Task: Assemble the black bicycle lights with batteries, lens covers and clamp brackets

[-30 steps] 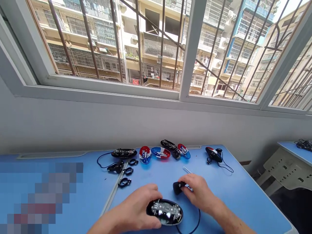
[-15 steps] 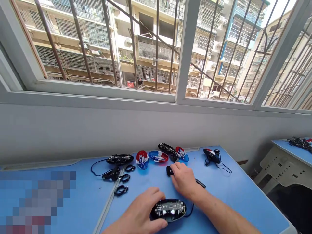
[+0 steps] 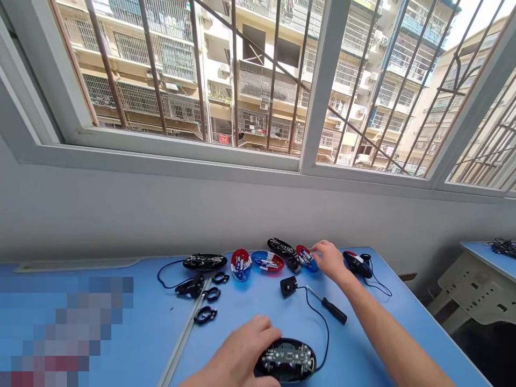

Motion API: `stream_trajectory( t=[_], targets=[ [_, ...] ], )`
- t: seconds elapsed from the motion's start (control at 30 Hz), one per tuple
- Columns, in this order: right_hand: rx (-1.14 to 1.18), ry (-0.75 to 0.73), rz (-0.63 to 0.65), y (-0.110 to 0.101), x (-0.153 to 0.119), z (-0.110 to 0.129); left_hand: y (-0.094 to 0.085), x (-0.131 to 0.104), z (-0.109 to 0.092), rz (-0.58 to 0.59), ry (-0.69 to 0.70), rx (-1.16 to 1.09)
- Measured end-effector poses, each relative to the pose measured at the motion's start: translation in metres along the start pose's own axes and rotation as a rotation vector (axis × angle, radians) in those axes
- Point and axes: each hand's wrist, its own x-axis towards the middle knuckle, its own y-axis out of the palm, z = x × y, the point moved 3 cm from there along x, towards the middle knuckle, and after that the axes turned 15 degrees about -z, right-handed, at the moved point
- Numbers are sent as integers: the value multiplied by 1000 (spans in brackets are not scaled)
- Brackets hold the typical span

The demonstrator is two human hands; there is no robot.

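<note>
While the left hand [image 3: 245, 355] clamps its fingers on the black casing [image 3: 288, 359], near side of the desk [image 3: 250, 301], the right hand [image 3: 328, 260] is at the far red-and-blue cover [image 3: 305, 258]; whether it's pinching, I can't tell!

Glossy translucent plastic shells [image 3: 305, 259], metal screwdriver shaft [image 3: 315, 293], smooth tabletop [image 3: 371, 322]

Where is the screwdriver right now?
Head view, right of centre: the screwdriver lies on the blue table beside the black cable, below the right hand in the picture.
</note>
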Motion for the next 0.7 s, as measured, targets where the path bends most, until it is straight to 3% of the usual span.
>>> stream_trajectory(
  t=[0.23,0.7],
  targets=[
    [-80,-34,87,19,3,8,1,-1,2,0,-9,-15],
    [-200,31,152,25,5,15,7,-3,7,-24,43,-15]
  ],
)
